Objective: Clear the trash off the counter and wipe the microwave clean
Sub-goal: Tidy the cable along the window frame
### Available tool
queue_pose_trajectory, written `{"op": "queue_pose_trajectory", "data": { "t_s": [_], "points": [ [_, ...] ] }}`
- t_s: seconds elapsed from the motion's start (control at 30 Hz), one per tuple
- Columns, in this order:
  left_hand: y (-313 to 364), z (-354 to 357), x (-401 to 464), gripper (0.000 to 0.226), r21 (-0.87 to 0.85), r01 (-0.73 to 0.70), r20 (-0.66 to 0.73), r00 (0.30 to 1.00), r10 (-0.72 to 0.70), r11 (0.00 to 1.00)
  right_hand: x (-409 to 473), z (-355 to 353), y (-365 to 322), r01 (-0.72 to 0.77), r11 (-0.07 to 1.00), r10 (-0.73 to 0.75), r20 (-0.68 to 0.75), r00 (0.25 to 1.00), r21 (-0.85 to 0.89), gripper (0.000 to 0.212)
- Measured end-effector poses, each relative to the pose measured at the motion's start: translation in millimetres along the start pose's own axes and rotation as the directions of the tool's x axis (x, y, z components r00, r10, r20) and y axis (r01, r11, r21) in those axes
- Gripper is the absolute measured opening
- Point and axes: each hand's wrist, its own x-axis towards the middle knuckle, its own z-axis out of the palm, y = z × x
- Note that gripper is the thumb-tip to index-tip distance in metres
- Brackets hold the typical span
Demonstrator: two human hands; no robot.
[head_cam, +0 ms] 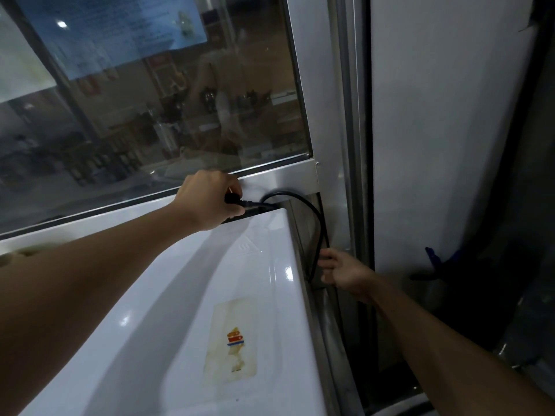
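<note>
- Microwave (186, 310): the white top fills the lower centre of the view and sits close under the window (150, 100), with its right side near the metal frame (333, 145). Risk: a pull on the cord could shift the unit toward that frame or off its support. No trash or wiping cloth is visible.
- Cord (315, 223): the black cable loops from behind the microwave's rear corner and drops into the narrow gap on the right. Risk: it could snag in the gap or on the casing edge, straining the cable at the plug end.
- Left hand (207, 202): clenched around the black plug (237, 201) at the rear edge of the top. Risk: a slip could knock the knuckles against the window ledge.
- Right hand (342, 271): reaches into the gap, fingers at the hanging cord; whether they actually hold it cannot be determined. Risk: fingers could be pinched between casing and frame.
- Sticker (232, 340): stained label on the top. Risk: wiping could lift its edges.
</note>
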Motion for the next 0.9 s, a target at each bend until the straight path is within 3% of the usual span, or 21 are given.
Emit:
{"op": "queue_pose_trajectory", "data": {
  "t_s": [0.1,0.23,0.57,0.9],
  "points": [
    [1.4,-1.9,-1.1,0.018,0.002,0.001,0.006,1.000,-0.001,1.000,-6.7,-4.2,-2.0,-0.004,1.000,0.003,0.035,0.999,0.027,0.063],
    [1.9,-2.2,-2.5,0.018,-0.001,0.013,0.007,1.000,-0.013,1.000,-5.2,-5.4,-0.3,0.013,0.994,-0.009,0.039,0.999,-0.108,0.073],
    [-0.1,-4.5,-1.7,0.018,0.016,-0.006,-0.019,1.000,0.006,1.000,-5.8,-2.2,-4.1,0.062,0.995,-0.056,0.076,0.996,-0.074,0.081],
    [-3.0,4.5,-1.9,0.019,0.002,0.008,-0.012,1.000,-0.008,1.000,0.6,-6.9,3.0,0.048,0.987,-0.033,0.094,0.995,-0.156,0.090]
  ]
}}
